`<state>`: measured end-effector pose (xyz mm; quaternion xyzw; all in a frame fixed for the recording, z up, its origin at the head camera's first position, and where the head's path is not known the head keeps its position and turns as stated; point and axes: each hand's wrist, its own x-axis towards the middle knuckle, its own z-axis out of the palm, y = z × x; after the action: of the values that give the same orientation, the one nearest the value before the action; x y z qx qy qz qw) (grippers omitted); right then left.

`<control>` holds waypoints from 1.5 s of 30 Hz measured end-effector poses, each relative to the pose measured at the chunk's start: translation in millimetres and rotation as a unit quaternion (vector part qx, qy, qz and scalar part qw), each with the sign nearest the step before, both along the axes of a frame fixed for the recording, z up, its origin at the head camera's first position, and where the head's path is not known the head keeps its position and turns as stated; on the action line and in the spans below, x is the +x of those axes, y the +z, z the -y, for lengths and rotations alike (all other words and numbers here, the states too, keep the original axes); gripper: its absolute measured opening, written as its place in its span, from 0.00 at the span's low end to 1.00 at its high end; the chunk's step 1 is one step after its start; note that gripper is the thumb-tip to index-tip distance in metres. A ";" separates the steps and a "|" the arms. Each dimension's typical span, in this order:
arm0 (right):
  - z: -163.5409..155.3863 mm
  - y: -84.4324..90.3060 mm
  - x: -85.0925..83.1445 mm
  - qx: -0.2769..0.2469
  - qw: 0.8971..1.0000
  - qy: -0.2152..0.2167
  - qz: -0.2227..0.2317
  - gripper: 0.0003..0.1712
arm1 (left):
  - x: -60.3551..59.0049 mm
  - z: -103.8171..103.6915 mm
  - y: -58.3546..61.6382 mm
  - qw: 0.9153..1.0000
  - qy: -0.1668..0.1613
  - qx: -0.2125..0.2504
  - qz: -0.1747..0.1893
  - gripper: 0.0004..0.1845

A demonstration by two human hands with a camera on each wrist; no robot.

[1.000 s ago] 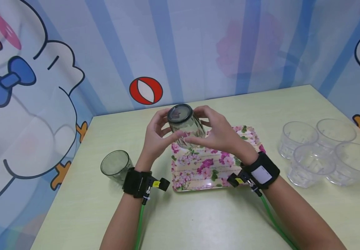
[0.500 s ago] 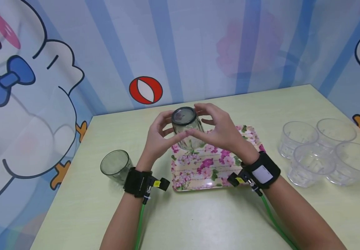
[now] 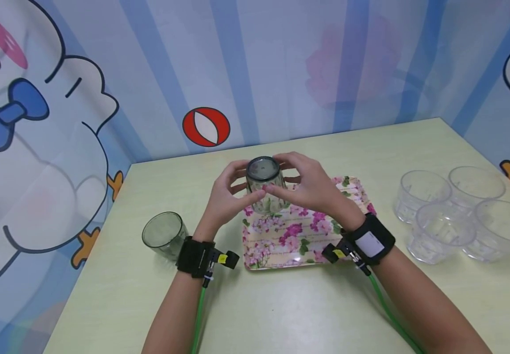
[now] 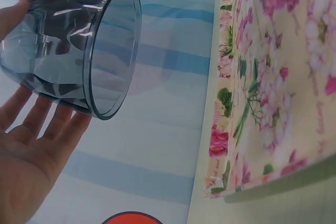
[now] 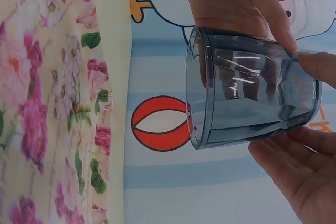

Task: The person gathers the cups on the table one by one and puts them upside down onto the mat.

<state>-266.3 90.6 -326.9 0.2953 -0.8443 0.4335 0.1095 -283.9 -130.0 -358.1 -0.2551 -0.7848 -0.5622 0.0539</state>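
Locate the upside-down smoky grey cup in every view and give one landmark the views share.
Head: smoky grey cup at centre, held between both hands above the tray's far left corner.
Left wrist: upper left, mouth facing the tray.
Right wrist: right of centre.
Shared landmark: the floral tray.

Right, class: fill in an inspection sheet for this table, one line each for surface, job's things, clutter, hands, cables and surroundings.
Surface: pale green table.
Job's things: smoky grey cup, upside down, held above the floral tray, not touching it.
Clutter: second grey cup upright on the left; four clear cups on the right.
Hands: left hand and right hand both grip the cup's sides.
Cables: green cables from both wristbands.
Surroundings: cartoon duck backdrop.
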 end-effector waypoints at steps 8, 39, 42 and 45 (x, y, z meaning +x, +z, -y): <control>1.8 -9.8 -4.5 0.017 1.000 -0.010 0.021 0.37 | -3.1 1.6 -6.0 1.000 0.006 -0.022 0.013 0.33; 15.3 -43.1 -16.5 0.048 0.995 -0.043 0.070 0.39 | -10.7 6.3 -28.6 0.994 0.028 -0.095 0.034 0.34; 16.5 -44.7 -16.6 0.041 0.995 -0.041 0.076 0.40 | -11.7 7.8 -31.1 0.994 0.029 -0.100 0.035 0.35; 17.7 -45.6 -17.1 0.033 0.996 -0.039 0.077 0.40 | -12.3 9.3 -31.3 0.994 0.029 -0.101 0.040 0.35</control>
<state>-283.4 72.9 -372.5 0.2314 -0.8752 0.4218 0.0512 -296.2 -139.3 -389.5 -0.2134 -0.8461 -0.4882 0.0130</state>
